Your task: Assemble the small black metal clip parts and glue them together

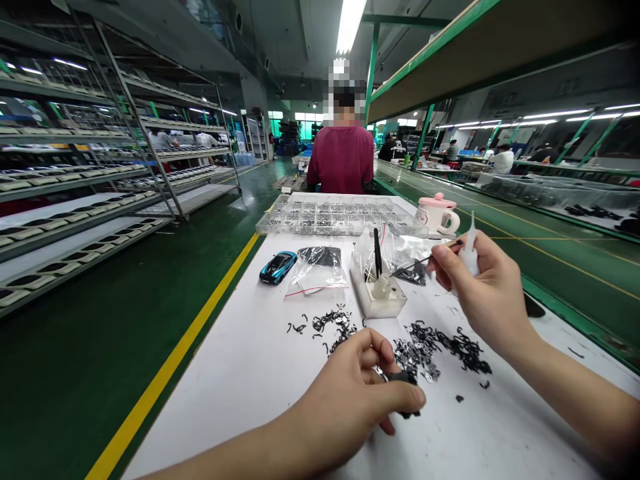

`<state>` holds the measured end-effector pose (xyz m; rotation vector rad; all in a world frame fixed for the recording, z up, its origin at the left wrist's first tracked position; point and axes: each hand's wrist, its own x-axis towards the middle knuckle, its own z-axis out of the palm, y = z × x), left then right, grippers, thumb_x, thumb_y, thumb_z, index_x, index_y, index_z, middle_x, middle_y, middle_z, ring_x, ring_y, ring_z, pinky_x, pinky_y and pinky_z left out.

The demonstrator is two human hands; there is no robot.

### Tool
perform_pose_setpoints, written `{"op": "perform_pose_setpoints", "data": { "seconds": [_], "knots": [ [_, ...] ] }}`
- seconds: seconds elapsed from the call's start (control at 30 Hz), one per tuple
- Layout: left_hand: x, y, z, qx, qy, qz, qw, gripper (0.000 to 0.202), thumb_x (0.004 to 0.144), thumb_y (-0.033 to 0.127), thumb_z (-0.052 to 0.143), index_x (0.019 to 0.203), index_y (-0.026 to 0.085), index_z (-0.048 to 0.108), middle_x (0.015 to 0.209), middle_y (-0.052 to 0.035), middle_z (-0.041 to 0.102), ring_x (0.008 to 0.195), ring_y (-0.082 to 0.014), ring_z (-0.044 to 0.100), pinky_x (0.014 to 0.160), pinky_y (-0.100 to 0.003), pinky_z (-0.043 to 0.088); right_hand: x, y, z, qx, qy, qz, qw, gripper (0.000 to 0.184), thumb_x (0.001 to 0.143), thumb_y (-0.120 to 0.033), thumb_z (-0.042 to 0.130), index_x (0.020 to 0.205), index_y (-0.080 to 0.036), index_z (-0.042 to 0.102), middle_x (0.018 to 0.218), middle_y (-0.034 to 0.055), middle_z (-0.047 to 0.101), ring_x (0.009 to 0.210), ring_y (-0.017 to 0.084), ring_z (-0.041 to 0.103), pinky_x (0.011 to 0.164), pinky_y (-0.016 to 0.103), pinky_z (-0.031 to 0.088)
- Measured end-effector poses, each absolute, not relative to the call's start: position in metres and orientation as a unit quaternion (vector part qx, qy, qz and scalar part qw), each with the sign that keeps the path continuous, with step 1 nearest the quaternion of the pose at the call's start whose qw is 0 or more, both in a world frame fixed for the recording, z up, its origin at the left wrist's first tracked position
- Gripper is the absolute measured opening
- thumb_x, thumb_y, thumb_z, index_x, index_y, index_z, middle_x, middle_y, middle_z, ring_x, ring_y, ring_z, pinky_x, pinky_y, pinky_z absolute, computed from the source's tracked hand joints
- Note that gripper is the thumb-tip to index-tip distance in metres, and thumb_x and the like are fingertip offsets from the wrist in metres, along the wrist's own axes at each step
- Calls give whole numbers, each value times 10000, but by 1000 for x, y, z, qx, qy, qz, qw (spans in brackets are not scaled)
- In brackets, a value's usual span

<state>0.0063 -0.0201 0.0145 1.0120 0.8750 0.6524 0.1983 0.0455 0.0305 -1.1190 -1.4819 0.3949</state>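
My left hand (355,383) is closed, with a small black part (400,378) pinched between thumb and fingers just above the white table (225,373). My right hand (493,287) is raised at the right, closed around a white squeeze bottle (470,250) whose narrow nozzle points up. The same hand pinches a thin dark stick-like tool (420,260); its far end reaches toward a small glass bottle (383,287) in a clear block-shaped holder (377,308). Loose small black pieces (463,349) lie beyond and beside my left hand, with another scatter (334,321) further left.
A compartment tray (335,215) of small parts spans the table's far end, beside a pink lidded mug (437,215). A blue toy car (278,267) and a plastic zip bag (319,270) lie left. A person (341,157) sits beyond; shelf racks (165,133) stand left.
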Motion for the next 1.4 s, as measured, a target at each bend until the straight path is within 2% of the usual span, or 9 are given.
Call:
{"op": "perform_pose_setpoints", "data": {
  "seconds": [0.1, 0.2, 0.37, 0.63, 0.8, 0.93, 1.0, 1.17, 1.4],
  "knots": [
    [7, -21, 15, 460, 398, 298, 736, 324, 641, 127, 721, 784, 186, 437, 742, 57, 489, 597, -67, 509, 437, -147, 399, 196, 53, 23, -490, -670, 191, 524, 166, 858, -382, 597, 870, -220, 563, 723, -20, 572, 511, 103, 424, 496, 271, 355],
    [7, -21, 16, 461, 394, 297, 737, 324, 637, 122, 721, 781, 186, 438, 741, 56, 492, 600, -69, 513, 440, -151, 402, 197, 55, 11, -491, -704, 224, 461, 230, 847, -329, 600, 1022, -235, 483, 837, -4, 629, 564, 127, 506, 536, 282, 407],
    [8, -21, 17, 460, 393, 294, 740, 327, 634, 132, 718, 788, 189, 435, 750, 52, 487, 624, -81, 530, 440, -156, 398, 200, 43, -1, -482, -748, 237, 389, 152, 847, -226, 564, 934, -248, 441, 924, 7, 631, 874, 207, 588, 739, 333, 434],
    [6, -18, 16, 468, 390, 294, 737, 329, 639, 145, 710, 788, 191, 420, 731, 49, 473, 632, -90, 516, 447, -158, 399, 193, 28, 4, -456, -776, 267, 344, 102, 856, -145, 511, 893, -233, 479, 865, -11, 586, 806, 172, 558, 749, 318, 420],
    [5, -16, 17, 465, 392, 297, 736, 322, 652, 148, 703, 792, 194, 416, 757, 39, 480, 653, -96, 505, 450, -154, 404, 204, 25, 14, -473, -735, 278, 399, 120, 853, -274, 575, 946, -247, 504, 846, -5, 577, 796, 181, 549, 686, 300, 422],
    [5, -14, 19, 467, 405, 295, 729, 324, 651, 167, 716, 774, 193, 418, 739, 40, 486, 627, -91, 479, 451, -154, 395, 226, 45, 10, -522, -639, 271, 495, 102, 900, -298, 434, 979, -249, 474, 706, -26, 453, 632, 155, 470, 529, 262, 358],
    [5, -14, 19, 467, 410, 293, 727, 316, 661, 171, 711, 784, 194, 421, 724, 43, 490, 616, -87, 466, 456, -154, 391, 235, 59, 1, -535, -612, 290, 505, 100, 898, -256, 391, 948, -226, 471, 725, -21, 470, 634, 146, 484, 541, 261, 381],
    [5, -13, 19, 475, 422, 285, 717, 319, 684, 165, 697, 794, 203, 400, 722, 46, 503, 607, -82, 458, 493, -171, 385, 237, 74, -22, -545, -610, 326, 474, 159, 877, -311, 549, 940, -167, 528, 817, -8, 534, 676, 127, 516, 615, 279, 429],
    [4, -14, 22, 479, 438, 282, 707, 325, 702, 180, 709, 807, 204, 403, 761, 43, 503, 606, -77, 414, 520, -194, 339, 238, 74, -18, -536, -602, 286, 517, 263, 750, -324, 682, 938, -211, 536, 906, 20, 553, 823, 186, 528, 730, 344, 432]
  ]
}}
